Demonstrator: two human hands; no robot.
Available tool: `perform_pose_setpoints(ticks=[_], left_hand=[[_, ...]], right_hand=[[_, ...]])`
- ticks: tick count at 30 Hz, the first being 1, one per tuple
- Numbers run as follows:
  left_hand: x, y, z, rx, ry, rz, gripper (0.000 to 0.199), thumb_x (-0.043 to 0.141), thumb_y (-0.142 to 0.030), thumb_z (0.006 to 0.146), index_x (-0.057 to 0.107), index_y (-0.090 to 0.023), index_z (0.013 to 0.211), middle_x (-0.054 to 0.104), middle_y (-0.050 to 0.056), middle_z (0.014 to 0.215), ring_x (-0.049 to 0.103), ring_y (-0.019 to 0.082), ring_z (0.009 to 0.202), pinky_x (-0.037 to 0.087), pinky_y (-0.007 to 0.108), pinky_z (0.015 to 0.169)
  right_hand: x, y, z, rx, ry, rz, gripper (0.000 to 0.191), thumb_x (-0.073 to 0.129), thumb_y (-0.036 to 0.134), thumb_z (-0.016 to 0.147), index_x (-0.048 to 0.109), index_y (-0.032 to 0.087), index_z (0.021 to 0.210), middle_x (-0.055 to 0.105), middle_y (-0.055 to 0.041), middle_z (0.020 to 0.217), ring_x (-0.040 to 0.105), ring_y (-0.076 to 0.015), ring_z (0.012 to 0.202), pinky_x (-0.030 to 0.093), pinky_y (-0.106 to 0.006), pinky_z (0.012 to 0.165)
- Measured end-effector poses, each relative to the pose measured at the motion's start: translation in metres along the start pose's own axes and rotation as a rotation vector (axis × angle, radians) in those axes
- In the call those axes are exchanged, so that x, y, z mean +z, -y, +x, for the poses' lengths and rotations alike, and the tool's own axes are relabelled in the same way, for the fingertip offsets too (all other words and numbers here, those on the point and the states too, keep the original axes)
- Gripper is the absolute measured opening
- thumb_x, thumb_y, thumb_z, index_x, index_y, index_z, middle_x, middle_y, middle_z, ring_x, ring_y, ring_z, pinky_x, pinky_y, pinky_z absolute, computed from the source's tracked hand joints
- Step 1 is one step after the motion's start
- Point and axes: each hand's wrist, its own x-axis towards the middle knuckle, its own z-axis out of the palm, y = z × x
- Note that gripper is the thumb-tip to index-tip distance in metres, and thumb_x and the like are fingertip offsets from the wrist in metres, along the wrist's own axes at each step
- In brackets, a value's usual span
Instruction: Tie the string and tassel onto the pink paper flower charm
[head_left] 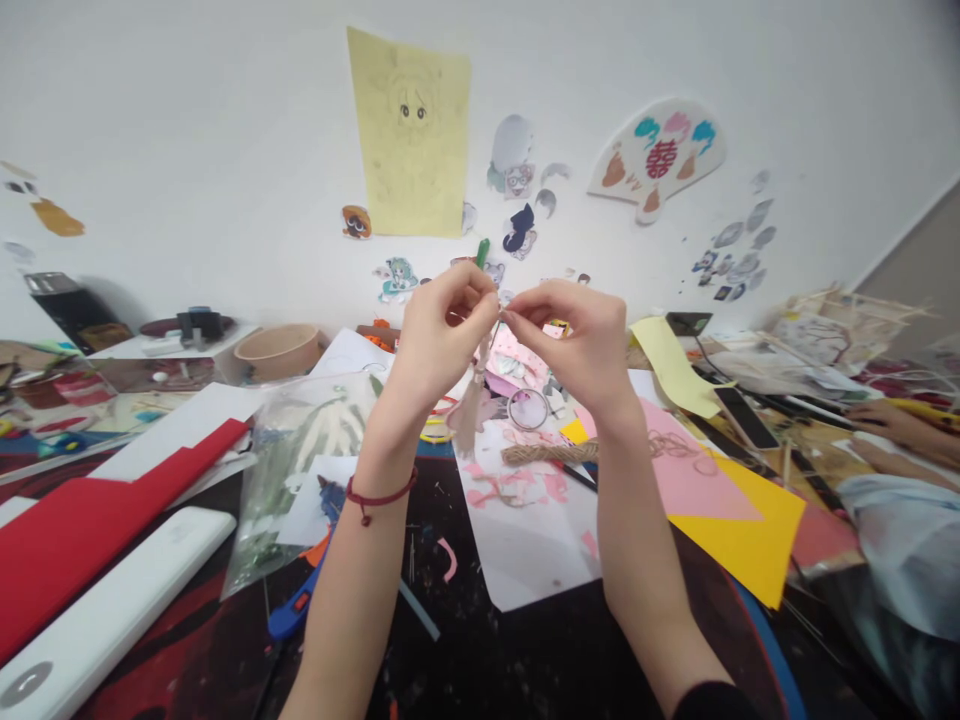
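Both my hands are raised above a cluttered craft table, fingertips meeting. My left hand (pixel 442 335), with a red cord bracelet on its wrist, pinches the top of a small pale tassel (pixel 469 415) that hangs down between the hands. My right hand (pixel 574 345) pinches the same spot from the right, fingers closed on the tassel's thin cord. A green pen tip (pixel 482 250) shows just behind my left fingers. Below the hands lie a metal ring (pixel 529 408), a twist of jute twine (pixel 547 452) and white paper (pixel 529 540) with pink scraps.
A clear plastic bag (pixel 300 460), red sheet (pixel 90 520), white flat box (pixel 105 610) and blue tool (pixel 296 605) lie left. Pink paper (pixel 694 470) and yellow paper (pixel 750 535) lie right. A wooden bowl (pixel 277 350) stands at the back. Another person's arm (pixel 900 430) rests far right.
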Motion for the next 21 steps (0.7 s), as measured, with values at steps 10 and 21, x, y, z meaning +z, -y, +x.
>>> perform_pose_setpoints(ticks=[10, 21], left_hand=[[0.000, 0.004, 0.001, -0.058, 0.003, -0.117, 0.009, 0.061, -0.017, 0.085, 0.061, -0.021, 0.077, 0.058, -0.001, 0.067, 0.055, 0.012, 0.066, 0.042, 0.027, 0.061], [-0.005, 0.003, 0.000, -0.035, -0.029, -0.184, 0.012, 0.061, -0.015, 0.089, 0.062, -0.021, 0.078, 0.061, 0.000, 0.074, 0.059, 0.012, 0.073, 0.049, 0.026, 0.068]], right_hand=[[0.002, -0.014, 0.001, 0.060, -0.040, 0.282, 0.010, 0.078, 0.030, 0.087, 0.071, 0.022, 0.087, 0.071, 0.0022, 0.080, 0.066, -0.0101, 0.064, 0.057, -0.026, 0.060], [0.005, -0.021, 0.001, 0.065, -0.059, 0.369, 0.008, 0.075, 0.024, 0.090, 0.067, 0.023, 0.090, 0.067, 0.0041, 0.084, 0.063, -0.0067, 0.059, 0.053, -0.022, 0.053]])
